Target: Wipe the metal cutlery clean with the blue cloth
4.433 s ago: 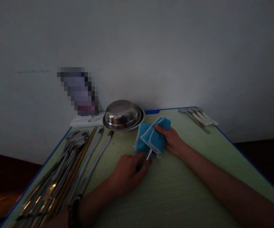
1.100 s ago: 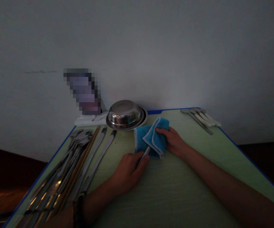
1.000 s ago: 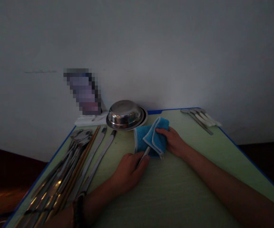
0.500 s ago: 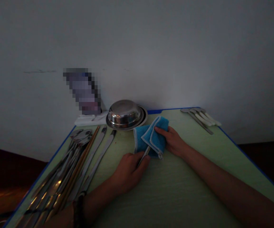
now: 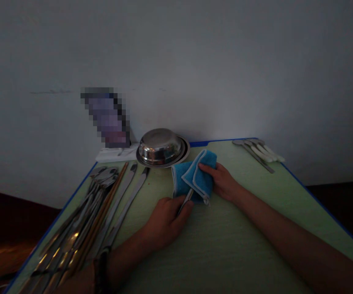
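Note:
My left hand [image 5: 168, 218] is closed around the slim metal handle of a piece of cutlery [image 5: 187, 198]. The far end of that piece is hidden inside a folded blue cloth [image 5: 205, 173] with pale edging, so its kind does not show. My right hand [image 5: 223, 181] grips the cloth from the right, thumb on top, pressing it about the hidden end. Both hands are over the middle of the light green table [image 5: 240, 241], just in front of an upturned shiny metal bowl [image 5: 160, 147].
Along the left lie many spoons and other cutlery [image 5: 84, 212], wooden chopsticks [image 5: 110, 204] and two table knives [image 5: 129, 204]. Several spoons [image 5: 260, 149], some with white handles, rest at the back right. A blurred-out upright device [image 5: 109, 118] leans by the wall [image 5: 225, 73].

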`<state>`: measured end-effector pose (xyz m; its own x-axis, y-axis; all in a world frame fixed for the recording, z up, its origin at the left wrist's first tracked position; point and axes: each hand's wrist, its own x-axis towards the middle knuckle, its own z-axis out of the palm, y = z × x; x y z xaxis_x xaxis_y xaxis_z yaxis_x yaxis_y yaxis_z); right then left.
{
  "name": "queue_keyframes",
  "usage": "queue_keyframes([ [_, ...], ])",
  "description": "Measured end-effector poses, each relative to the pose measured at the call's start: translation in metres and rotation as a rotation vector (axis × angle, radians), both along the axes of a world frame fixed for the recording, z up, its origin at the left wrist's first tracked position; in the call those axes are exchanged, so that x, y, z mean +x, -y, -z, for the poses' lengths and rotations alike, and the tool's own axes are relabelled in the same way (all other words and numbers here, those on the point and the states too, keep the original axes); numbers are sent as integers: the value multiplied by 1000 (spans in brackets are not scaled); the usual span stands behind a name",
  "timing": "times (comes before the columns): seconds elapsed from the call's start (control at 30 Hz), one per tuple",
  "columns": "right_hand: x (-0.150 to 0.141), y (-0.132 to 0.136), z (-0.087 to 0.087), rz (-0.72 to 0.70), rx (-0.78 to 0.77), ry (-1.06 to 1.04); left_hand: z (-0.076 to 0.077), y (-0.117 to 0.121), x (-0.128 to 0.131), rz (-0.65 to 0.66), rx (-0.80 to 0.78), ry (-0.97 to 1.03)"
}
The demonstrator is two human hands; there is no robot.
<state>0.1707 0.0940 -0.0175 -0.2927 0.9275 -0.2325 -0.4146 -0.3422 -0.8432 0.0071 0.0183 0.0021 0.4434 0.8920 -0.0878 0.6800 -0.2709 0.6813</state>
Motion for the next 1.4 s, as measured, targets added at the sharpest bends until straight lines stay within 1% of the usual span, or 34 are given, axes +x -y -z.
queue_keyframes([
  [0.33, 0, 0, 0, 4, -1, -2, 0, 1, 0, -4, 0, 24],
  [0.57, 1, -1, 2, -24, 31, -2, 0, 0, 0, 0, -7, 4],
  [1.4, 0, -1, 2, -2, 8, -5, 0, 1, 0, 2, 20, 6],
])
